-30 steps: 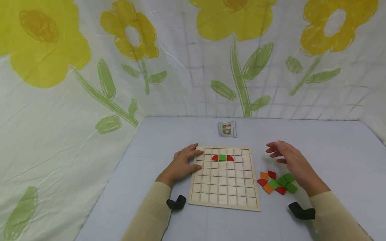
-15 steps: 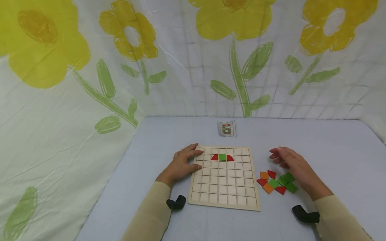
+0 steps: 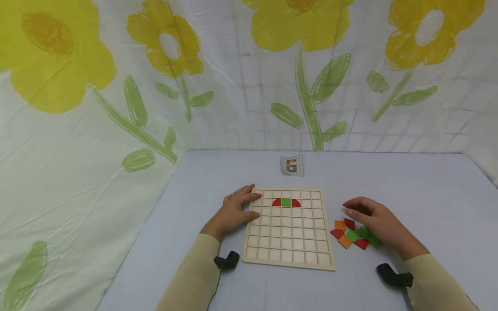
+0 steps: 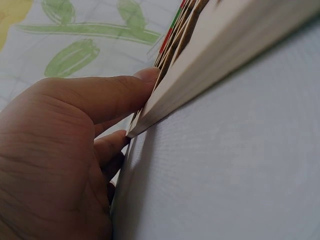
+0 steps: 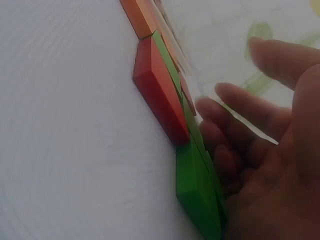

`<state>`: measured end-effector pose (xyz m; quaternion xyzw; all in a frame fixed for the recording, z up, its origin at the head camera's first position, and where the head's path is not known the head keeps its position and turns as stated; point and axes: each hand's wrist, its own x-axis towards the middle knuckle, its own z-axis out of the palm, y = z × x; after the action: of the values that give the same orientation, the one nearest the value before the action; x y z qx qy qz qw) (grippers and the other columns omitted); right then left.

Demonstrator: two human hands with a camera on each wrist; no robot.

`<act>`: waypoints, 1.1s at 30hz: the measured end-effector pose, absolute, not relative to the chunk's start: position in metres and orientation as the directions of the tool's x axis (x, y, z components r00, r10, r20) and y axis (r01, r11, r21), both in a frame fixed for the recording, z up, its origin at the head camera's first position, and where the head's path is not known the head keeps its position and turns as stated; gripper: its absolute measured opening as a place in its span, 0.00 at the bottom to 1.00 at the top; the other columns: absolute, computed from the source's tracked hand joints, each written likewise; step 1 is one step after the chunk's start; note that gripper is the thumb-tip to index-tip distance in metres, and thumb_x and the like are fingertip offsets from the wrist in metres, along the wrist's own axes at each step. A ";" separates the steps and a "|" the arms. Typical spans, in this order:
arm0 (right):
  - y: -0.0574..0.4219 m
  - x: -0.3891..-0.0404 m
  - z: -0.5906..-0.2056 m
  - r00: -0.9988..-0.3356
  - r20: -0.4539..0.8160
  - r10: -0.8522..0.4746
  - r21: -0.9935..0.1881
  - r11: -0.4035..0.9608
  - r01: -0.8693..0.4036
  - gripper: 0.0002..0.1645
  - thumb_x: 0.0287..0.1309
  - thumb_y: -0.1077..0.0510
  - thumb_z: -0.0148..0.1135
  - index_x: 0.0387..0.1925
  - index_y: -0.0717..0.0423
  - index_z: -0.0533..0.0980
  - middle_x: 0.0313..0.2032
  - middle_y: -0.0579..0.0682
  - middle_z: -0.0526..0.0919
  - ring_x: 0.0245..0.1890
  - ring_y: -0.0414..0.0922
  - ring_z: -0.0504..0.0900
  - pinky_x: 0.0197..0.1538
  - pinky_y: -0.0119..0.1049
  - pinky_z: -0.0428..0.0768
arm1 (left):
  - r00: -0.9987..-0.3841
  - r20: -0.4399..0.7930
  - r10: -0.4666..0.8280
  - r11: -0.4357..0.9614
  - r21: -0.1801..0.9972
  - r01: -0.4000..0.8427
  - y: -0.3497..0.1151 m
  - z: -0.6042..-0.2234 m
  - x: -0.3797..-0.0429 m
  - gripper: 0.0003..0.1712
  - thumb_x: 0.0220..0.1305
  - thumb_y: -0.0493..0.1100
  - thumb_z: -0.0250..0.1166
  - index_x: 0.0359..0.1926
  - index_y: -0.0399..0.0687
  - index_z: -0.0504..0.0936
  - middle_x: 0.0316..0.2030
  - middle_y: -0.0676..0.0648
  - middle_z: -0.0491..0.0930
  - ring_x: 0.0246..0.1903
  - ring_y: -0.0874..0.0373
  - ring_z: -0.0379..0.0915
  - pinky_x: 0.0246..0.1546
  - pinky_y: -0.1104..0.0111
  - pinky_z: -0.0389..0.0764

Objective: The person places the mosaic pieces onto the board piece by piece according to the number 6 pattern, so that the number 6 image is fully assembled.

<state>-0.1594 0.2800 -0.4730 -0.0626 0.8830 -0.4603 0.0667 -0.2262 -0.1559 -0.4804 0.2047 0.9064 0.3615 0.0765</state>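
If the left hand (image 3: 231, 214) presses too lightly, the board (image 3: 297, 233) could slide; the fingers lie extended on its left edge, not clasping it. Right of the board, loose blocks (image 3: 352, 236) could scatter if brushed by the right hand (image 3: 383, 222), poised above, thumb and fingers parted, apparently holding nothing.

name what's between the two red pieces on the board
A green square tile sits between the two red pieces, in the same row of the board; the head view shows it.
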 end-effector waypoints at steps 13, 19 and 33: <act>0.289 -0.160 -0.469 -0.967 -0.039 -0.253 -0.765 0.629 -0.133 0.25 0.70 0.49 0.76 0.61 0.57 0.83 0.60 0.54 0.84 0.63 0.57 0.79 0.58 0.32 0.76 | -0.901 0.026 0.432 0.644 0.691 0.329 -0.157 -0.480 -0.226 0.34 0.67 0.50 0.78 0.73 0.56 0.82 0.83 0.53 0.60 0.83 0.53 0.46 0.78 0.47 0.44; 0.291 -0.160 -0.472 -0.956 -0.006 -0.292 -0.765 0.617 -0.183 0.24 0.68 0.51 0.78 0.60 0.56 0.83 0.59 0.53 0.82 0.61 0.54 0.78 0.58 0.28 0.75 | -0.900 0.022 0.436 0.646 0.688 0.330 -0.157 -0.481 -0.226 0.35 0.67 0.51 0.78 0.74 0.56 0.81 0.83 0.53 0.59 0.83 0.55 0.45 0.78 0.48 0.43; 0.279 -0.160 -0.474 -0.918 0.076 -0.390 -0.739 0.596 -0.314 0.12 0.66 0.57 0.79 0.49 0.47 0.89 0.48 0.45 0.80 0.47 0.45 0.76 0.48 0.37 0.79 | -0.905 0.010 0.425 0.659 0.683 0.317 -0.157 -0.482 -0.226 0.35 0.68 0.51 0.78 0.74 0.57 0.81 0.84 0.55 0.58 0.83 0.57 0.45 0.79 0.50 0.42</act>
<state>-0.1600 0.2787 -0.4745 -0.1973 0.8921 -0.4039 0.0466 -0.2265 -0.1566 -0.4818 0.2042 0.9076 0.3591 0.0751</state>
